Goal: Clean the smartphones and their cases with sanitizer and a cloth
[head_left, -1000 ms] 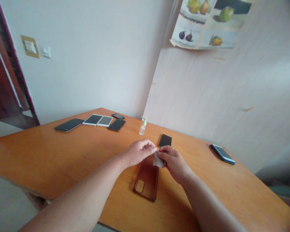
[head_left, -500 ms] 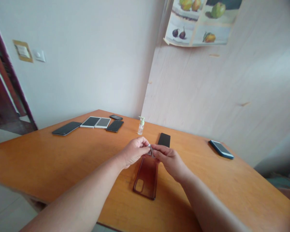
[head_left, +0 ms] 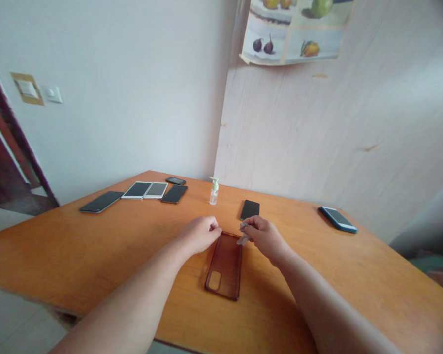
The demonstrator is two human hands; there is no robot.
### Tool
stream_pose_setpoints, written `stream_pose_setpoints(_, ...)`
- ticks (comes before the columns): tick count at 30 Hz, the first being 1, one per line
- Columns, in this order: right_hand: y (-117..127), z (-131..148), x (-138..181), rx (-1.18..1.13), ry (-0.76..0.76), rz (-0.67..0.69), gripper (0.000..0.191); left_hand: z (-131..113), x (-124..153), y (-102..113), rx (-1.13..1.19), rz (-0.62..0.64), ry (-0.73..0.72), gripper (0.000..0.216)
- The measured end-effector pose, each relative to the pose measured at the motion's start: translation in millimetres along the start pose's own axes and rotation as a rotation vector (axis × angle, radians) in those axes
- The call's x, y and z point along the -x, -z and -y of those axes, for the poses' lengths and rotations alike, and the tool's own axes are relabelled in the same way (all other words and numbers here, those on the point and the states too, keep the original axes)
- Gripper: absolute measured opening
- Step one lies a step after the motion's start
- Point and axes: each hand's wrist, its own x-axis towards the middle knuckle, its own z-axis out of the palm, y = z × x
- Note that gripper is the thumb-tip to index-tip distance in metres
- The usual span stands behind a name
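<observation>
On the near side of both hands, and running up between them, a translucent reddish-brown phone case lying on the wooden table, apparently hollow side up. At its far left corner, the left hand, fingers curled and thumb tip drawn in narrow; cannot tell whether pinching the rim or merely resting against it. Over its far right corner, the right hand, pinching a crumpled grey-white wipe, loose end hanging toward the rim.

Likeliest trouble: a skid or pivot of the case on the smooth tabletop, caused by a firm push from the right with too light a hold on the left. Possible too, a slip of the wipe out of the pinch, being small and limp, or a snag on the raised rim. Just beyond the right hand, a black phone, liable to a knock from an overlong forward stroke. Farther off, beyond the left hand, an upright pump bottle, narrow enough to topple after a wide, careless reach.
</observation>
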Motion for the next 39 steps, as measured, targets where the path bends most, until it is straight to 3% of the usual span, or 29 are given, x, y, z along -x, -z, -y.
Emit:
stream_pose_setpoints(5,-5.2,-7.6,0.3,0.322,0.142,0.139,0.015,7.0,5.0,-3.9,-0.084,0.047,-0.03,0.012)
stream_pose_setpoints(11,-9.8,-8.2,1.6,0.431,0.199,0.113,0.017,2.7,3.4,-6.8,-0.056,0.048,-0.027,0.001)
stream_pose_setpoints(14,-7.6,-6.1,0.6,0.447,0.218,0.066,0.018,-4.6,1.8,-4.2,-0.007,0.012,-0.032,0.011)
stream_pose_setpoints(17,-4.1,0.1,0.9,0.433,0.25,0.005,0.017,-13.6,3.8,1.4,0.264,0.005,-0.015,0.029)
stream_pose_setpoints(20,-1.7,7.8,3.3,0.371,0.32,-0.086,0.018,-22.2,9.2,5.7,0.711,0.123,0.061,0.041)
stream_pose_setpoints(23,-0.7,14.3,6.8,0.316,0.376,-0.177,0.017,-28.1,14.5,6.1,1.001,0.318,0.165,0.047)
stream_pose_setpoints(27,-1.1,20.5,11.6,0.283,0.425,-0.233,0.015,-29.3,16.9,4.5,1.143,0.54,0.323,0.061)
stream_pose_setpoints(30,-3.7,22.5,13.6,0.271,0.412,-0.245,0.015,-28.2,16.5,3.6,1.147,0.616,0.321,0.067)
stream_pose_setpoints(35,-6.8,18.8,9.8,0.289,0.336,-0.251,0.014,-30.0,19.3,2.9,1.076,0.586,0.285,0.06)
stream_pose_setpoints(39,0.1,13.2,1.8,0.336,0.197,-0.254,0.01,-31.0,18.9,9.5,0.969,0.429,0.253,0.047)
